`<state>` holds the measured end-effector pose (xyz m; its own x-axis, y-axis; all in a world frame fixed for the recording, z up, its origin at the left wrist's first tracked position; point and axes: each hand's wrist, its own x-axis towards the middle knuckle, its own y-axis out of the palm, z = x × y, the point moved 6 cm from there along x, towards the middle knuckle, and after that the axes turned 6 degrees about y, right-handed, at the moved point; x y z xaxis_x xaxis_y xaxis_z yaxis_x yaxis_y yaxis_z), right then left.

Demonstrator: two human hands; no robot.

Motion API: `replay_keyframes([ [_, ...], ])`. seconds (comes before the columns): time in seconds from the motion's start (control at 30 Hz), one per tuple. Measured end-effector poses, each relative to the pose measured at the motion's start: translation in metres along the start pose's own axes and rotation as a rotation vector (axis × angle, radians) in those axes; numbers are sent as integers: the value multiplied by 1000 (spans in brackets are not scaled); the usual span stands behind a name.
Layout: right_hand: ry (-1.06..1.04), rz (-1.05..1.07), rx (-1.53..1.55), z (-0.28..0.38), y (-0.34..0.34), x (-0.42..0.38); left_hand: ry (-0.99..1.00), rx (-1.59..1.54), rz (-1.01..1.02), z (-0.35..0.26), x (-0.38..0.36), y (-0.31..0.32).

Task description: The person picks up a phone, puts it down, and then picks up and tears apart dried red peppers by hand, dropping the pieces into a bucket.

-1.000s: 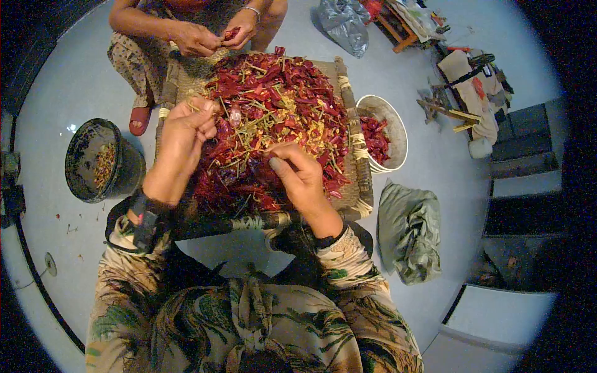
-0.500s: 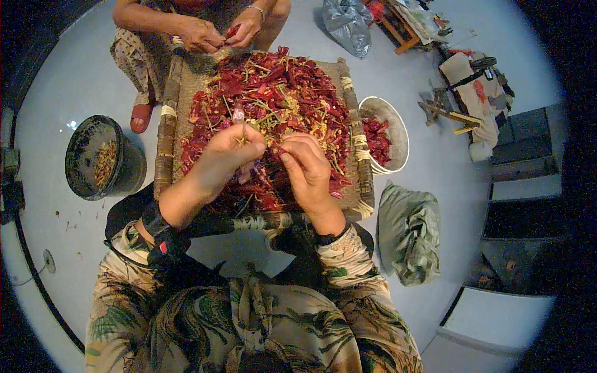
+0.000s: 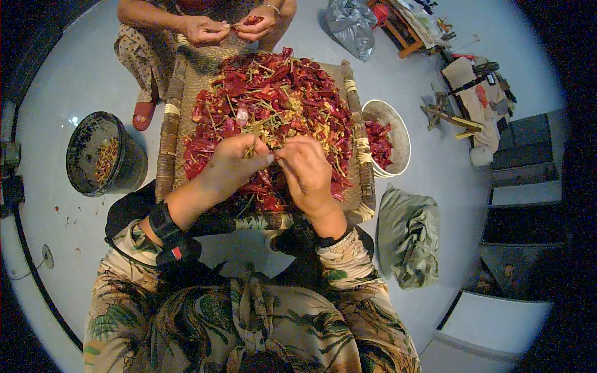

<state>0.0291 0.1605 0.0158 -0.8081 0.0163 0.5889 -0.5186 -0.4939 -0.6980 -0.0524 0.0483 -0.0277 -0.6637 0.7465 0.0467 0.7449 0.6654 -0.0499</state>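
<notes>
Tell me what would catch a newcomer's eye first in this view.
Most likely the heap of glossy red peppers, spread with pale stems and yellow bits over a woven tray in the middle. Right over its near part, the left hand and right hand nearly meet at the fingertips. Next come the two buckets flanking the tray: a black one on the left, a white one holding more red peppers on the right.

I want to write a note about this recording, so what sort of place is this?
Perhaps a home or small workroom: dried-looking red peppers on a woven tray, a black bucket, and a white bucket.
</notes>
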Motion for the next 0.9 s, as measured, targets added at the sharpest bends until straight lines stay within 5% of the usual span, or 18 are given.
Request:
replay_keyframes([
  [0.3, -65, 61, -12, 5, 8, -4, 103, 104, 19, 14, 1, 4],
  [0.57, -76, 32, 4, 11, 5, -3, -136, -282, 2, 22, -5, 10],
  [0.9, 309, -80, 232, -7, 12, -13, -251, -794, -97, 27, -7, 22],
])
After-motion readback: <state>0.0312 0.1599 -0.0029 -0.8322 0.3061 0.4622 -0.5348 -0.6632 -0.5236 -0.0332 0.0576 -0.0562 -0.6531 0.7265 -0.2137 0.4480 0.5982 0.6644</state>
